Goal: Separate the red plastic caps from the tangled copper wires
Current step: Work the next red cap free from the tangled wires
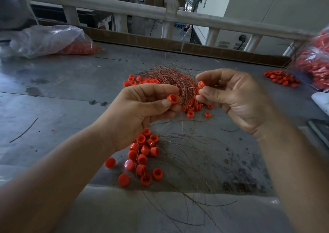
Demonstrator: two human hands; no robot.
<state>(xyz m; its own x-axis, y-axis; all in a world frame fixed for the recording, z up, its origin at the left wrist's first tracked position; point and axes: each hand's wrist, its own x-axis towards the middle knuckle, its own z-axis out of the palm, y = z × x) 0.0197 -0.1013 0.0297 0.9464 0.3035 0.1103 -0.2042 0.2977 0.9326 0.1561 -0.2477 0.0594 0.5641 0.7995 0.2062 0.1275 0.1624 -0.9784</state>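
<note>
A tangle of thin copper wires point(175, 79) rises over the middle of the grey table point(71, 94), with red caps mixed into it. My left hand point(142, 111) pinches one red cap point(172, 99) between thumb and forefinger, just left of the tangle. My right hand point(236, 97) pinches another red cap point(201, 84) at the tangle's right side. Below my hands lies a pile of loose red caps point(142, 158) among trailing wire strands point(187, 161). More red caps point(140, 80) lie behind the tangle.
A clear plastic bag point(49, 40) holding red caps lies at the back left. Another bag of red caps point(315, 63) sits at the far right, with a small heap of caps point(281, 78) beside it. A pale railing point(124, 8) runs along the table's far side.
</note>
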